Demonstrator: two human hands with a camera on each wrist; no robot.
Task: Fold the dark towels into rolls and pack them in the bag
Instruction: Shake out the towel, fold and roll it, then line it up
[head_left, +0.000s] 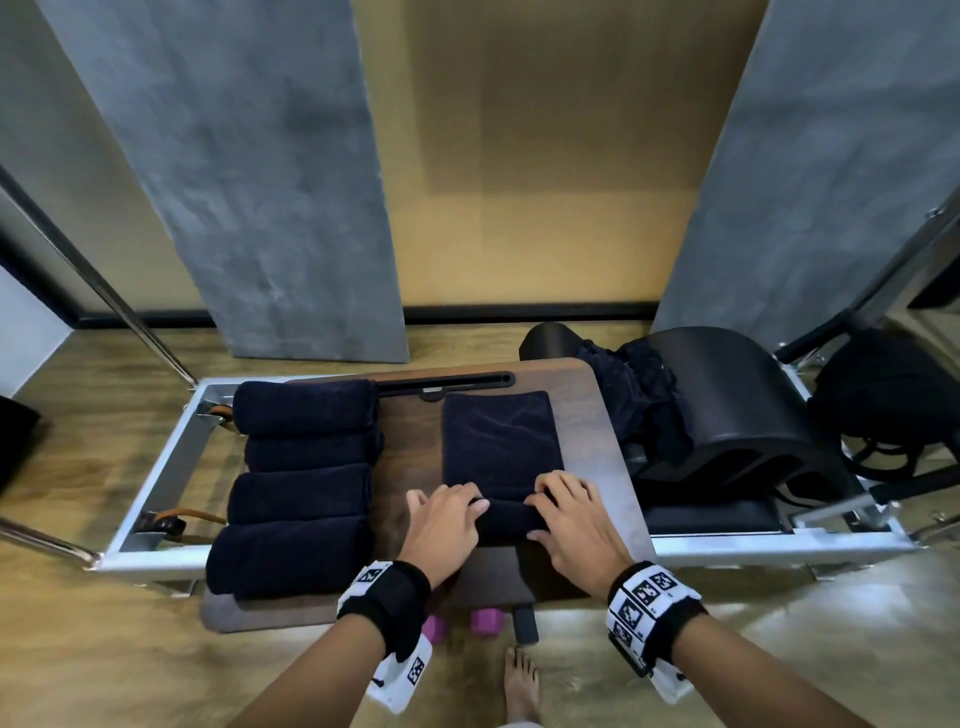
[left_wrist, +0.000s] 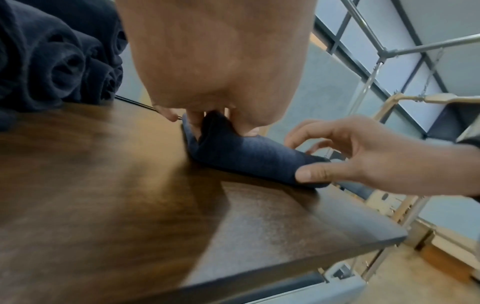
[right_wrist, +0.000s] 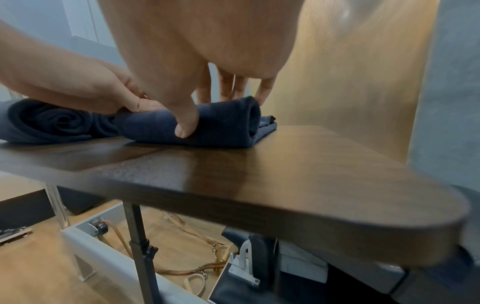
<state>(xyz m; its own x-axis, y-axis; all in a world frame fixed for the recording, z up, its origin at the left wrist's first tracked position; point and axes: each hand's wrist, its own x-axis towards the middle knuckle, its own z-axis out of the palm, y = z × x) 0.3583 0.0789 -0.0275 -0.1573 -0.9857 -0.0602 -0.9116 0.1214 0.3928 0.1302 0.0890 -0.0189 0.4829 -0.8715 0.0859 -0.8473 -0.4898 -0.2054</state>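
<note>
A dark towel (head_left: 501, 441) lies folded into a long strip on the wooden table (head_left: 597, 415), its near end rolled up into a short roll (right_wrist: 223, 123). My left hand (head_left: 452, 506) grips the roll's left end, fingers curled into it (left_wrist: 197, 123). My right hand (head_left: 543, 517) grips the right end, thumb (right_wrist: 184, 127) on the near side and fingers over the top. Several finished rolls (head_left: 301, 467) lie side by side at the table's left. A heap of loose dark towels (head_left: 639, 400) sits to the right. A black bag (head_left: 888, 389) stands on the floor far right.
A black arched barrel (head_left: 737, 405) rests on a metal-framed bench (head_left: 156, 467) under and around the table. Pink dumbbells (head_left: 485, 621) and a bare foot (head_left: 522, 686) are on the floor by the near table edge. Grey panels lean on the wall behind.
</note>
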